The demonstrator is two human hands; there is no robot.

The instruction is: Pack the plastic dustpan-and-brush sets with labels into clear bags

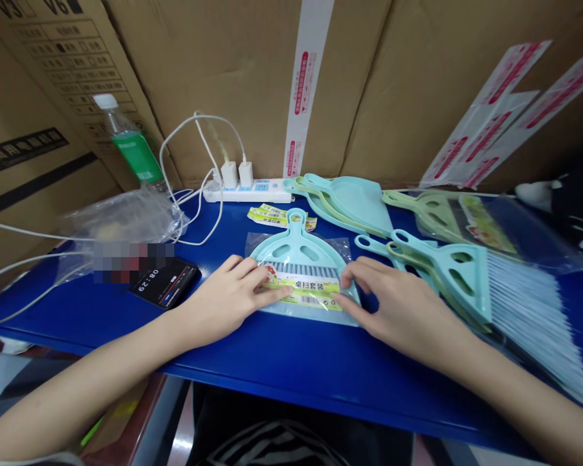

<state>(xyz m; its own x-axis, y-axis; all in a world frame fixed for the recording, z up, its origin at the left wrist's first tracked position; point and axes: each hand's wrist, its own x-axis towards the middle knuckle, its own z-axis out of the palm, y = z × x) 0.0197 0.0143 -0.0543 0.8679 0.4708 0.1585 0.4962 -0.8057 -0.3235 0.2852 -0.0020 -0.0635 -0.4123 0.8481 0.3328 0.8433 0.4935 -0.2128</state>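
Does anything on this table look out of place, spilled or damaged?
Nothing looks spilled, and the bagged dustpan set shows no visible damage. The untidy spot is at the left: white cables trail loosely by crumpled clear plastic. A pixelated patch there, beside the phone, hides what lies beneath.

Looks onto a blue worktop [291, 375], closed off behind by brown cardboard [233, 65] with strips of white and red tape [307, 71]. Meets a cardboard panel [53, 97] with printed black lettering at the left. Shows a pale strip of floor [183, 440] below. Catches soft light on the blue.
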